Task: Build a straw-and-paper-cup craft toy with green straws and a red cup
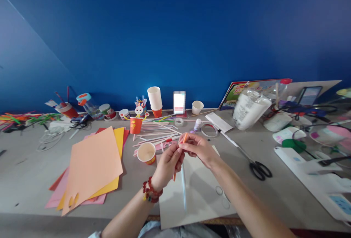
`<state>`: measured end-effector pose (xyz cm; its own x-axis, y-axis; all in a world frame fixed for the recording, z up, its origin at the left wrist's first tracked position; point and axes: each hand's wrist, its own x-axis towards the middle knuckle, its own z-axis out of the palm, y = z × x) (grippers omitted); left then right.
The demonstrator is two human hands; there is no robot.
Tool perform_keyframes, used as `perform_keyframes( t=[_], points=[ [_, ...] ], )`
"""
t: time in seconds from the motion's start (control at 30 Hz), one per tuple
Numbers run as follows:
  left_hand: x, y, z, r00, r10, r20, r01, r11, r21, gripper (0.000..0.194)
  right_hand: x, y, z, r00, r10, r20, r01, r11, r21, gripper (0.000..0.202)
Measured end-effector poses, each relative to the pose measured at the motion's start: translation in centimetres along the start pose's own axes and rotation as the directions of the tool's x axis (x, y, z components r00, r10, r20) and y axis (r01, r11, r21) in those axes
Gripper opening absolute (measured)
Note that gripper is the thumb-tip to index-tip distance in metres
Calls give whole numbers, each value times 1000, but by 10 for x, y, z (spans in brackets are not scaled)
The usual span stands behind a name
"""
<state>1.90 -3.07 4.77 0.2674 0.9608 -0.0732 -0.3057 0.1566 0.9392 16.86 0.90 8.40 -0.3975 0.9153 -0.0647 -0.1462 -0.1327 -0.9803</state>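
My left hand (169,164), with red beads at the wrist, is closed in a pinch over the white sheet (197,194). Its fingertips meet those of my right hand (199,148), which is also pinched. Between them is a thin orange strip (185,138); one end sticks up at the right fingers and an orange end shows below the left fingers. The middle of the strip is hidden by the fingers. A pale blue straw (184,190) lies on the sheet just below the hands. Left of my left hand stands an open paper cup (146,153).
Coloured paper (94,161) is stacked at left. Behind the hands lie several straws (156,130), a rabbit-decorated red cup (135,125), tape (179,122) and a glue bottle (197,124). Scissors (260,170) and a white power strip (304,172) lie at right. Stacked cups (155,99) stand by the blue wall.
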Motion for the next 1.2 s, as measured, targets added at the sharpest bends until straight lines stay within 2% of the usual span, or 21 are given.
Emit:
perform_keyframes(
  t=[0.2,0.27,0.33,0.4,0.43,0.5,0.53,0.57,0.63,0.7,0.77,0.87,0.97,1.07,1.13,1.2],
  points=[
    [2,-7,4,996,58,-64,-57,998,3,37,-3,4,5,999,-45,-21,44,997,-59,29],
    [2,-5,4,996,54,-73,-56,998,-20,36,-10,7,-1,995,-91,-28,85,982,-169,31],
    [3,-2,3,996,46,-74,-48,999,-24,37,-24,12,-18,983,-159,-89,116,923,-367,34],
    [2,2,1,996,36,-78,-38,999,-21,38,-44,20,-48,947,-245,-210,64,780,-623,32],
    [2,3,0,996,31,-83,-33,999,-24,39,-56,25,-68,924,-275,-266,-7,683,-731,32],
    [2,5,0,995,17,-95,-21,999,-35,40,-84,38,-113,855,-357,-375,-201,439,-876,36],
    [2,5,-1,995,9,-97,-13,999,-41,41,-99,46,-136,795,-429,-429,-327,292,-899,39],
    [1,5,-1,995,4,-98,-8,999,-45,41,-112,53,-157,768,-472,-433,-417,145,-897,40],
    [1,3,0,996,-1,-94,-3,999,-39,40,-136,66,-188,777,-486,-399,-490,-69,-869,39],
    [1,1,0,996,0,-84,-1,1000,-20,38,-151,75,-204,815,-452,-363,-475,-161,-865,36],
    [2,-2,0,997,5,-82,-4,1000,2,38,-158,79,-206,816,-462,-348,-468,-175,-866,35],
    [3,-4,-1,996,7,-90,-4,1000,24,39,-159,80,-201,793,-490,-363,-489,-154,-859,30],
    [4,-4,-1,996,9,-86,-6,999,40,39,-158,81,-205,808,-424,-408,-499,-125,-858,22],
    [3,0,-1,997,12,-75,-7,998,69,40,-163,81,-220,800,-370,-473,-497,34,-867,19],
    [2,3,-1,998,18,-65,-12,995,98,39,-170,78,-232,774,-358,-522,-492,181,-852,21],
    [2,6,-2,998,34,-59,-27,993,117,38,-178,73,-237,738,-384,-556,-493,257,-831,29]
  ],
)
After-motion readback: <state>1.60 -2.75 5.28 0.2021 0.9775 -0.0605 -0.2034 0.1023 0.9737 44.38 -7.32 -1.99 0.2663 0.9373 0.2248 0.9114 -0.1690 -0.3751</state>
